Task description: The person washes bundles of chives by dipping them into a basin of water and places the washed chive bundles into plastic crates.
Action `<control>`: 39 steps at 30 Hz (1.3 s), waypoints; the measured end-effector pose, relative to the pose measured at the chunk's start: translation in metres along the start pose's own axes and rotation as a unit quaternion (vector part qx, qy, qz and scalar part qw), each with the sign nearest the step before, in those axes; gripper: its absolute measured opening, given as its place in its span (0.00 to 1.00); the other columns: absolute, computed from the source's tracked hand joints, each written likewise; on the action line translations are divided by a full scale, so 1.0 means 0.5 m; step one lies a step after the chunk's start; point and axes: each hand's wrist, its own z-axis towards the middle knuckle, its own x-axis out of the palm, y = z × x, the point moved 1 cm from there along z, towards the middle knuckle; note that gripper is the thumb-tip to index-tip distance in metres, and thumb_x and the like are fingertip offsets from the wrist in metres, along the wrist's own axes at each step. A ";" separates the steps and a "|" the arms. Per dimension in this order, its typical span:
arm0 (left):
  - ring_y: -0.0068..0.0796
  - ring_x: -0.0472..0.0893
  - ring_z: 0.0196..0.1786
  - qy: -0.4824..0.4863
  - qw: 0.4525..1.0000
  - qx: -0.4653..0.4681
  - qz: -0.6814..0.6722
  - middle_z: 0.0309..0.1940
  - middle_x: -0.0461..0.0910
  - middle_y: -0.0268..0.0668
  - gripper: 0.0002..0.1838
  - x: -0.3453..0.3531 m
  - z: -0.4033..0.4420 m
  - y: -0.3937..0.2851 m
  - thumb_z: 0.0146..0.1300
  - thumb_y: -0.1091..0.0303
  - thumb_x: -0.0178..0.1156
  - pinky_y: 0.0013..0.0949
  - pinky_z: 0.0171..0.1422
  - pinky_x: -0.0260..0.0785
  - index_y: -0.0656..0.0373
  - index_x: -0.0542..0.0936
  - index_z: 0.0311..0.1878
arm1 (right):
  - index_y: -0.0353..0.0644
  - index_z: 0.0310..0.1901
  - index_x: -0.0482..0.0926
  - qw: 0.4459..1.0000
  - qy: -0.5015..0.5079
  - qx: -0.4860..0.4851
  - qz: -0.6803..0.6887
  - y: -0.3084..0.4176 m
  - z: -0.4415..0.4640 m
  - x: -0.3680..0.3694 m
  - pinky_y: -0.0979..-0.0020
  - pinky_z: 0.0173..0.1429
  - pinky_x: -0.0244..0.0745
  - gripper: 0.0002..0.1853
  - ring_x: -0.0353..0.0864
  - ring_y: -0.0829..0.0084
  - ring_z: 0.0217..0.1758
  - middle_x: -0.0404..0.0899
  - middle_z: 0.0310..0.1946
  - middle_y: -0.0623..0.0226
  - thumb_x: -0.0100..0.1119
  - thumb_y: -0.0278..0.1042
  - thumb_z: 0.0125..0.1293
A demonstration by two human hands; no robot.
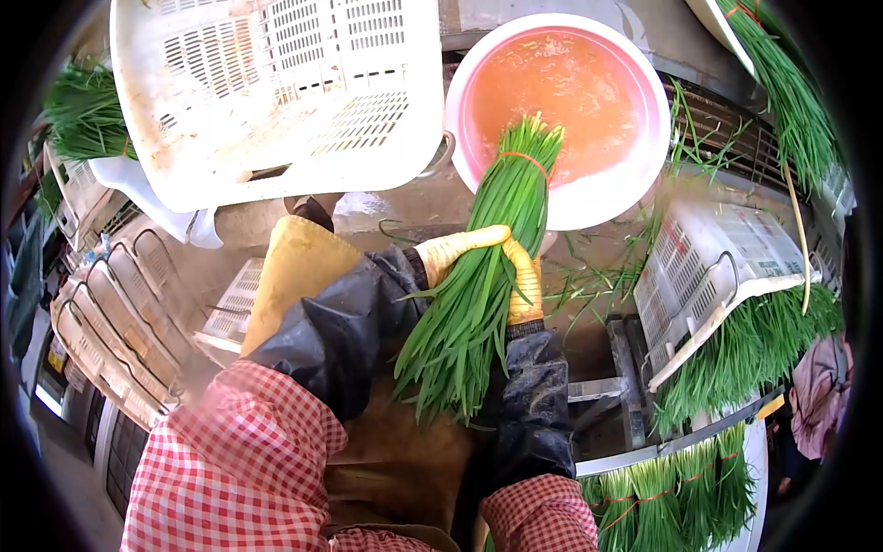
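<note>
A thick bunch of garlic chives [501, 216], tied near its pale end with an orange-red band, slants across the middle of the view. Its cut ends reach over the near rim of a pink and white basin [604, 201] of cloudy brown water. My left hand [457, 248], in a yellowish glove, wraps the bunch from the left. From the right side, my right hand [524, 281], gloved alike, grips the same bunch. The two hands meet on top of the leaves, while the loose green tips hang toward my lap. Some fingers are hidden behind the leaves.
A white slotted crate [276, 175] stands left of the basin. Other crates [120, 313] are at the left. On the right, a crate [708, 248] holds more chives [763, 340], and banded bunches [671, 488] lie below. Loose leaves [598, 276] litter the wet floor.
</note>
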 end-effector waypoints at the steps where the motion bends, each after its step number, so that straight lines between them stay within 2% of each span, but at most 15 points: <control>1: 0.33 0.81 0.40 -0.004 1.000 -0.010 0.017 0.41 0.82 0.42 0.28 -0.011 -0.024 0.008 0.55 0.52 0.70 0.37 0.48 0.77 0.62 0.77 0.52 | 0.40 0.59 0.69 0.999 0.028 0.031 0.014 -0.015 -0.015 0.000 0.68 0.50 0.80 0.26 0.80 0.67 0.46 0.77 0.48 0.62 0.63 0.38 0.62; 6: 0.38 0.79 0.49 -0.137 0.964 0.175 0.149 0.50 0.78 0.39 0.37 -0.048 -0.044 0.023 0.50 0.79 0.68 0.42 0.55 0.74 0.57 0.66 0.65 | 0.40 0.70 0.59 0.878 0.085 0.173 -0.438 -0.056 -0.011 -0.116 0.59 0.62 0.67 0.41 0.58 0.66 0.70 0.63 0.66 0.58 0.53 0.63 0.65; 9: 0.35 0.78 0.50 -0.217 0.912 0.227 0.263 0.49 0.78 0.38 0.35 -0.029 -0.047 0.018 0.51 0.82 0.65 0.40 0.55 0.73 0.58 0.66 0.64 | 0.40 0.59 0.73 0.908 0.006 0.240 -0.343 0.129 -0.013 -0.113 0.80 0.25 0.64 0.33 0.71 0.82 0.22 0.74 0.26 0.74 0.61 0.59 0.61; 12: 0.32 0.77 0.50 -0.243 0.878 0.243 0.334 0.49 0.78 0.38 0.34 -0.033 -0.046 0.018 0.52 0.80 0.65 0.35 0.57 0.72 0.59 0.65 0.63 | 0.46 0.65 0.67 0.964 -0.048 -0.026 -0.259 0.228 0.094 -0.110 0.77 0.41 0.76 0.30 0.78 0.79 0.36 0.76 0.41 0.69 0.61 0.46 0.65; 15: 0.30 0.75 0.55 -0.231 0.849 0.205 0.430 0.54 0.76 0.38 0.37 -0.121 0.002 0.011 0.53 0.76 0.64 0.28 0.61 0.68 0.63 0.58 0.65 | 0.55 0.75 0.43 0.969 -0.055 0.007 -0.240 0.217 0.267 -0.070 0.53 0.66 0.61 0.51 0.62 0.58 0.69 0.66 0.64 0.57 0.67 0.50 0.57; 17: 0.29 0.74 0.56 -0.256 0.837 0.161 0.455 0.55 0.75 0.37 0.39 -0.133 0.016 0.003 0.53 0.76 0.64 0.28 0.62 0.67 0.64 0.56 0.67 | 0.52 0.72 0.55 0.977 0.062 0.086 -0.187 0.112 0.419 -0.059 0.51 0.65 0.63 0.47 0.67 0.60 0.65 0.67 0.64 0.56 0.70 0.52 0.54; 18: 0.30 0.75 0.55 -0.273 0.832 0.170 0.452 0.55 0.75 0.39 0.39 -0.117 0.006 0.003 0.53 0.76 0.64 0.29 0.61 0.68 0.64 0.56 0.67 | 0.47 0.50 0.80 0.984 0.023 0.120 -0.127 0.062 0.509 -0.068 0.62 0.57 0.73 0.18 0.80 0.66 0.50 0.83 0.43 0.63 0.61 0.47 0.63; 19: 0.30 0.75 0.55 -0.279 0.832 0.163 0.451 0.55 0.75 0.39 0.39 -0.086 -0.006 -0.004 0.53 0.76 0.64 0.29 0.61 0.68 0.64 0.56 0.67 | 0.47 0.56 0.76 0.856 0.072 -0.001 -0.512 0.061 0.524 -0.053 0.58 0.60 0.70 0.22 0.76 0.61 0.56 0.78 0.52 0.58 0.57 0.50 0.64; 20: 0.29 0.75 0.55 -0.273 0.837 0.150 0.450 0.54 0.76 0.39 0.38 -0.049 -0.024 -0.012 0.53 0.77 0.64 0.29 0.60 0.68 0.64 0.57 0.67 | 0.46 0.62 0.72 0.569 0.025 -0.124 -0.813 0.061 0.537 -0.037 0.54 0.64 0.68 0.27 0.73 0.57 0.61 0.73 0.60 0.53 0.53 0.52 0.65; 26: 0.54 0.79 0.52 -0.340 0.695 0.065 0.630 0.48 0.78 0.57 0.46 -0.022 -0.048 -0.028 0.54 0.60 0.61 0.42 0.58 0.70 0.56 0.48 0.74 | 0.44 0.59 0.74 0.967 -0.133 0.038 -0.213 0.188 0.373 0.011 0.60 0.62 0.67 0.31 0.73 0.64 0.61 0.75 0.56 0.55 0.59 0.58 0.62; 29: 0.53 0.78 0.52 -0.371 0.670 0.018 0.643 0.47 0.78 0.58 0.45 0.002 -0.051 -0.034 0.54 0.61 0.62 0.41 0.57 0.71 0.59 0.52 0.72 | 0.43 0.56 0.77 0.870 -0.086 -0.078 -0.479 0.093 0.455 -0.013 0.61 0.65 0.64 0.29 0.72 0.61 0.62 0.77 0.55 0.54 0.68 0.50 0.56; 31: 0.53 0.78 0.52 -0.362 0.654 0.004 0.664 0.47 0.78 0.59 0.46 0.022 -0.056 -0.048 0.54 0.60 0.62 0.42 0.56 0.71 0.59 0.49 0.73 | 0.42 0.63 0.70 0.594 -0.093 0.018 -0.799 0.111 0.617 -0.064 0.63 0.68 0.62 0.35 0.69 0.55 0.64 0.72 0.61 0.54 0.54 0.60 0.63; 32: 0.53 0.78 0.52 -0.357 0.640 -0.011 0.680 0.47 0.78 0.60 0.48 0.026 -0.062 -0.055 0.54 0.59 0.62 0.42 0.56 0.71 0.59 0.47 0.74 | 0.42 0.63 0.70 0.596 -0.089 0.015 -0.798 0.117 0.603 -0.047 0.63 0.68 0.62 0.35 0.69 0.55 0.64 0.72 0.61 0.54 0.54 0.60 0.63; 35: 0.52 0.80 0.49 -0.351 0.599 -0.043 0.718 0.46 0.78 0.60 0.50 0.035 -0.065 -0.062 0.55 0.58 0.62 0.43 0.53 0.72 0.61 0.43 0.74 | 0.48 0.67 0.66 0.995 -0.093 0.021 -0.041 0.204 0.430 0.044 0.55 0.66 0.64 0.37 0.70 0.55 0.63 0.69 0.63 0.54 0.52 0.64 0.62; 39: 0.50 0.81 0.47 -0.361 0.535 0.012 0.764 0.46 0.78 0.58 0.53 0.023 -0.045 -0.027 0.56 0.58 0.62 0.44 0.51 0.74 0.62 0.38 0.74 | 0.38 0.55 0.77 0.696 -0.079 -0.017 -0.714 0.154 0.394 0.064 0.57 0.58 0.73 0.32 0.75 0.51 0.59 0.77 0.53 0.47 0.68 0.51 0.53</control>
